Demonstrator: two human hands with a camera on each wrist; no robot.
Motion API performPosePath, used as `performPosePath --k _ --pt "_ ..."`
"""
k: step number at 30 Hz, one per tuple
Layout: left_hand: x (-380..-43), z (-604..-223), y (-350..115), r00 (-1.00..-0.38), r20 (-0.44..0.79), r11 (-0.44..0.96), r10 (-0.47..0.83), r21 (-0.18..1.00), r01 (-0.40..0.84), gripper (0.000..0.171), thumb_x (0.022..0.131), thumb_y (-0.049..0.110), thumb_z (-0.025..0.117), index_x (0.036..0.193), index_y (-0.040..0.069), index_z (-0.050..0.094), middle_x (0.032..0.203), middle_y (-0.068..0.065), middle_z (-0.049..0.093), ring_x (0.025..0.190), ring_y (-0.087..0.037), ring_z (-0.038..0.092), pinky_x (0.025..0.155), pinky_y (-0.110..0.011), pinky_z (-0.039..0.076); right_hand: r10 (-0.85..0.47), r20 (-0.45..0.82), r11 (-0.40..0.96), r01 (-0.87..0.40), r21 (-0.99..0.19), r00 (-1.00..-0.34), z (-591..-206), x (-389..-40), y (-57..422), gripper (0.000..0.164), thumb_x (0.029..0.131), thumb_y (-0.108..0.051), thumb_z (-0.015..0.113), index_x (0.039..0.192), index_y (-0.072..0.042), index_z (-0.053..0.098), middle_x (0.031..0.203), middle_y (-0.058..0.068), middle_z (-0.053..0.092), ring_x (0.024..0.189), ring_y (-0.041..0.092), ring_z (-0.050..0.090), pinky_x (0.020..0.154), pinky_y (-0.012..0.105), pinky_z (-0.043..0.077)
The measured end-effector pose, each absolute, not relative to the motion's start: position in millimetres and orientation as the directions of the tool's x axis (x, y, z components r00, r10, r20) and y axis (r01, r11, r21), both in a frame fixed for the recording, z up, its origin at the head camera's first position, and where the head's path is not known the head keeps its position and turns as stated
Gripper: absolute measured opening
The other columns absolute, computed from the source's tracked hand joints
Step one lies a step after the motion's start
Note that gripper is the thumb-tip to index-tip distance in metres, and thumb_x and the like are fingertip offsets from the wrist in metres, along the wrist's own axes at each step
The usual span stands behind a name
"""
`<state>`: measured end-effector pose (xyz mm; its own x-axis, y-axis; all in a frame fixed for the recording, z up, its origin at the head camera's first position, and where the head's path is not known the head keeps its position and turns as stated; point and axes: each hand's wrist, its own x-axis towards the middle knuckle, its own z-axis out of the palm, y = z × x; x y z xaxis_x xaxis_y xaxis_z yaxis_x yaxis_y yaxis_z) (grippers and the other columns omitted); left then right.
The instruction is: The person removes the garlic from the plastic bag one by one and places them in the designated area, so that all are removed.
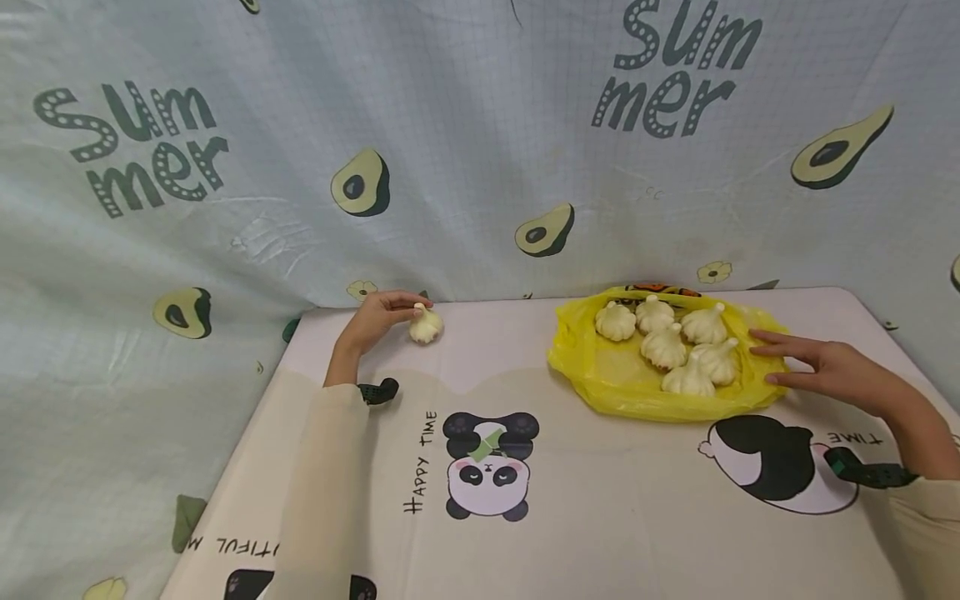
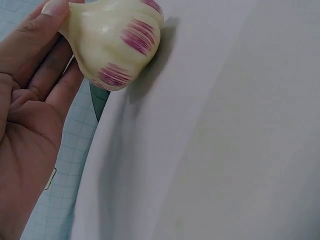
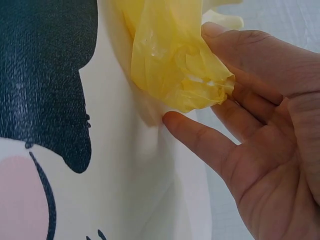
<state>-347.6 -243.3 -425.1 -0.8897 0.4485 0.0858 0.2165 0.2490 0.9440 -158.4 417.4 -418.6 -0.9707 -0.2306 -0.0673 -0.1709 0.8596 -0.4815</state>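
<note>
At the back left of the table, my left hand pinches a garlic bulb by its neck between thumb and fingers. Purple streaks mark that pale bulb in the left wrist view, its neck up by the thumb. A yellow plastic bag lies spread at the back right, with several garlic bulbs resting on it. My right hand is at the bag's right edge, fingers extended and spread. From the right wrist, the crumpled bag edge appears between the spread thumb and fingers.
The pale table cover carries printed pandas and lettering. Behind the table hangs a light curtain with avocado prints, close to the back edge. A dark band is on the right wrist, another on the left.
</note>
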Motion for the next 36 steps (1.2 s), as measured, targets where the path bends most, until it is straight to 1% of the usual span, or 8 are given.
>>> performPosePath --k 3,7,10,16,20,23,33,36 --pt "-346 -424 -243 -0.89 0.082 0.254 0.449 0.943 0.215 0.029 0.095 0.004 0.071 0.122 -0.006 0.07 0.126 -0.026 0.067 0.113 -0.013 0.066 0.092 -0.021 0.052 -0.245 -0.083 0.856 -0.175 -0.487 -0.966 -417 -161 416 0.05 0.095 -0.03 0.073 0.137 -0.005 0.064 0.158 0.018 0.041 0.148 0.045 0.028 0.112 0.041 0.04" --pt "-343 -419 -242 -0.885 0.076 0.262 0.46 0.94 0.217 0.033 0.096 0.006 0.071 0.127 -0.006 0.067 0.132 -0.025 0.064 0.123 -0.026 0.061 0.096 -0.023 0.051 -0.253 -0.079 0.858 -0.186 -0.478 -0.964 -418 -163 416 0.05 0.094 -0.03 0.074 0.136 -0.005 0.064 0.157 -0.013 0.034 0.143 0.051 0.032 0.104 0.061 0.041" --pt "-341 -410 -239 -0.875 0.091 0.272 0.476 0.931 0.244 0.035 0.097 0.01 0.07 0.129 -0.005 0.066 0.135 -0.025 0.062 0.127 -0.036 0.057 0.099 -0.025 0.05 -0.258 -0.083 0.864 -0.191 -0.467 -0.963 -417 -163 416 0.05 0.094 -0.031 0.074 0.136 -0.005 0.064 0.15 -0.022 0.031 0.141 0.053 0.034 0.101 0.06 0.042" --pt "-338 -384 -221 -0.848 0.167 0.274 0.503 0.9 0.34 0.03 0.099 0.011 0.067 0.127 -0.001 0.069 0.133 -0.02 0.065 0.126 -0.041 0.057 0.101 -0.029 0.051 -0.248 -0.097 0.876 -0.181 -0.447 -0.964 -414 -163 418 0.051 0.094 -0.031 0.074 0.137 -0.004 0.064 0.157 0.018 0.041 0.139 0.054 0.036 0.103 0.047 0.045" --pt "-334 -369 -203 -0.831 0.177 0.284 0.527 0.885 0.368 0.028 0.1 0.01 0.066 0.126 0.001 0.07 0.13 -0.012 0.068 0.125 -0.041 0.058 0.1 -0.031 0.052 -0.255 -0.103 0.858 -0.176 -0.482 -0.961 -415 -164 420 0.053 0.094 -0.029 0.074 0.137 -0.001 0.062 0.157 -0.015 0.03 0.138 0.057 0.033 0.101 0.073 0.036" --pt "-331 -361 -186 -0.81 0.163 0.289 0.563 0.88 0.377 0.029 0.1 0.012 0.067 0.127 0.002 0.07 0.13 -0.011 0.069 0.125 -0.038 0.06 0.101 -0.033 0.052 -0.252 -0.102 0.855 -0.172 -0.488 -0.962 -417 -164 421 0.053 0.094 -0.03 0.074 0.137 -0.001 0.062 0.138 -0.038 0.023 0.139 0.057 0.034 0.101 0.073 0.035" --pt "-321 -352 -122 -0.687 0.16 0.246 0.709 0.857 0.453 0.03 0.1 0.012 0.067 0.128 0.004 0.069 0.129 -0.01 0.069 0.124 -0.033 0.062 0.101 -0.036 0.053 -0.253 -0.093 0.844 -0.173 -0.507 -0.963 -418 -163 421 0.052 0.095 -0.029 0.074 0.137 -0.001 0.062 0.131 -0.047 0.021 0.141 0.056 0.031 0.101 0.073 0.035" --pt "-318 -352 -101 -0.662 0.159 0.217 0.732 0.867 0.448 0.029 0.1 0.012 0.067 0.128 0.004 0.069 0.128 -0.009 0.07 0.123 -0.035 0.062 0.1 -0.035 0.053 -0.255 -0.065 0.848 -0.19 -0.494 -0.965 -420 -163 422 0.05 0.095 -0.029 0.074 0.137 -0.004 0.064 0.126 -0.055 0.018 0.152 0.026 0.025 0.115 0.038 0.036"
